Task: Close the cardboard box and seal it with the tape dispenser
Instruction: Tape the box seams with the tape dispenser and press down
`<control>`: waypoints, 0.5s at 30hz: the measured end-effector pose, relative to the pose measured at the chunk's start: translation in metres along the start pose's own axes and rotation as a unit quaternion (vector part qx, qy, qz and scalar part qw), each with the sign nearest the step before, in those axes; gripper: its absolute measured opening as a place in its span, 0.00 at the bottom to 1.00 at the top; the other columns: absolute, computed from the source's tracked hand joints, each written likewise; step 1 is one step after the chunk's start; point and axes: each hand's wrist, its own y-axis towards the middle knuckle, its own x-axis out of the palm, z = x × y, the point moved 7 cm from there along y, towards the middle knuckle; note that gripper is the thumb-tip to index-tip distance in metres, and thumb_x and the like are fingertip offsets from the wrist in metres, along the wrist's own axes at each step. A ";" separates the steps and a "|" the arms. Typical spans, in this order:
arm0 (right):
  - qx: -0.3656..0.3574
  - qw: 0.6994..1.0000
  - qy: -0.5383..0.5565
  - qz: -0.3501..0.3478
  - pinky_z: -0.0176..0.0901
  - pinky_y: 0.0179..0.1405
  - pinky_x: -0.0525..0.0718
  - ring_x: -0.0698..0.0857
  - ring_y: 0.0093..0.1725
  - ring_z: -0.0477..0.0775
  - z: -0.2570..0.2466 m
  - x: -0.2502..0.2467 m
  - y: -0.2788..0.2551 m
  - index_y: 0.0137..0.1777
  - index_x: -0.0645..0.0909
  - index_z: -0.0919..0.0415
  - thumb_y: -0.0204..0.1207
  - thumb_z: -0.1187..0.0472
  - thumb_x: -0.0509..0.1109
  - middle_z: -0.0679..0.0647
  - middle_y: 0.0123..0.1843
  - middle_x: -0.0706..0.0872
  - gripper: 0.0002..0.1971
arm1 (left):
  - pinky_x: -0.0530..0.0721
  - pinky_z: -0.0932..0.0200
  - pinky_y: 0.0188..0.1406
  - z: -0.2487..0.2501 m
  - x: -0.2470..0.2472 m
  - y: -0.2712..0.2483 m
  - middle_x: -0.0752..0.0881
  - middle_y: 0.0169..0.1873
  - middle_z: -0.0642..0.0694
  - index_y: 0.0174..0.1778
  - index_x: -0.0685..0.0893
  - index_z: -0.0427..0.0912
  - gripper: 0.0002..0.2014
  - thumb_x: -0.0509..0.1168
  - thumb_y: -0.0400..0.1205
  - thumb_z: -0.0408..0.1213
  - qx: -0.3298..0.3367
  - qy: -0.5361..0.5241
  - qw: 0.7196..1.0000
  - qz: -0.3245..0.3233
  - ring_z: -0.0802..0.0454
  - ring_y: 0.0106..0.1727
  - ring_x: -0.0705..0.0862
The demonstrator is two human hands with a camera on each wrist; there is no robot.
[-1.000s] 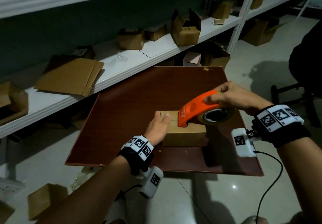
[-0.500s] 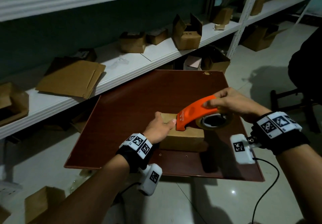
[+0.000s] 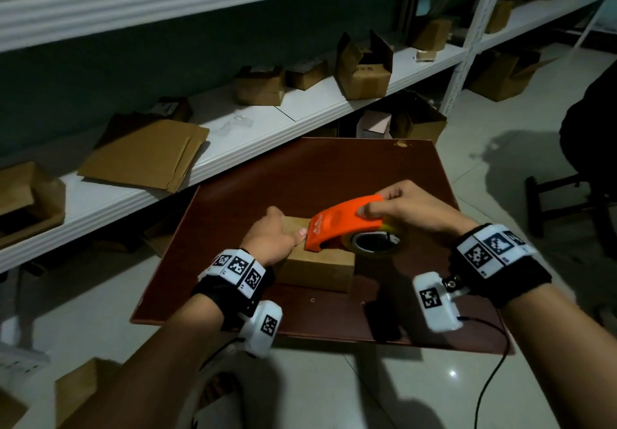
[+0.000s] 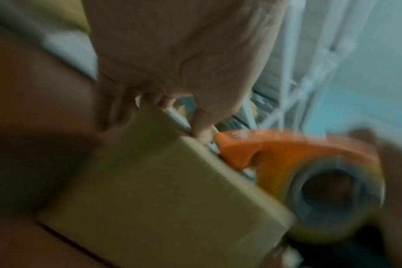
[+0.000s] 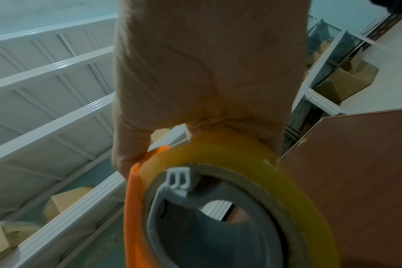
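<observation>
I see one small cardboard box [image 3: 314, 263] on one dark red board [image 3: 337, 175], and one orange tape dispenser [image 3: 344, 225] with one yellowish roll of tape [image 5: 220, 150] in it. The box sits near the front edge of the board, about halfway between its left and right edges. Its top is shut.

My left hand [image 3: 272, 238] lies on the left part of the box top. My fingers [image 4: 163, 101] curl over the far edge of the box and my thumb lies along the top, pointing at the orange nose of the dispenser. My thumb tip is just beside that nose, and I cannot tell if they touch. So this hand is gripping the box and keeping it down.

My right hand [image 3: 409, 208] is wrapped round the back of the tape dispenser, with fingers over the orange top and the roll under my palm. The front end of the dispenser rests on the box top, and the roll hangs out past the right side of the box, above the board.

Behind the board is one long white shelf [image 3: 300, 111]. On it I count one flat stack of cardboard [image 3: 143, 154] and several more brown boxes; one of them, an open box [image 3: 364, 68], has its flaps standing up. More brown boxes sit on the floor at the lower left, but that part is too dark for me to count them.
</observation>
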 end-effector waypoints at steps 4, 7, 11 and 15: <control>0.002 1.000 -0.007 0.003 0.42 0.42 0.79 0.83 0.35 0.54 -0.001 -0.001 0.001 0.45 0.88 0.64 0.77 0.52 0.78 0.60 0.38 0.87 0.13 | 0.53 0.44 0.93 0.026 0.012 -0.015 0.60 0.92 0.44 0.89 0.64 0.44 0.27 0.59 0.93 0.41 0.235 0.101 0.966 0.026 0.47 0.94 0.48; 0.001 1.000 -0.007 0.004 0.42 0.40 0.77 0.82 0.33 0.53 -0.001 -0.001 0.001 0.45 0.87 0.63 0.76 0.51 0.79 0.58 0.36 0.86 0.13 | 0.54 0.35 0.92 0.023 0.030 -0.014 0.57 0.93 0.46 0.91 0.58 0.54 0.32 0.54 0.88 0.40 0.245 0.094 0.964 -0.035 0.44 0.94 0.48; 0.002 1.000 -0.007 0.003 0.40 0.39 0.76 0.82 0.28 0.46 0.001 -0.001 0.000 0.40 0.84 0.60 0.78 0.52 0.77 0.51 0.30 0.85 0.13 | 0.40 0.50 0.92 0.028 0.028 -0.017 0.58 0.92 0.48 0.92 0.60 0.50 0.31 0.56 0.90 0.35 0.247 0.081 0.964 -0.046 0.52 0.94 0.45; 0.001 1.000 -0.006 -0.002 0.41 0.40 0.76 0.81 0.29 0.46 0.002 0.000 -0.002 0.41 0.83 0.61 0.80 0.54 0.74 0.51 0.31 0.84 0.11 | 0.41 0.46 0.94 0.022 0.031 -0.013 0.57 0.93 0.45 0.92 0.58 0.51 0.44 0.66 0.80 0.52 0.248 0.081 0.962 -0.081 0.53 0.94 0.44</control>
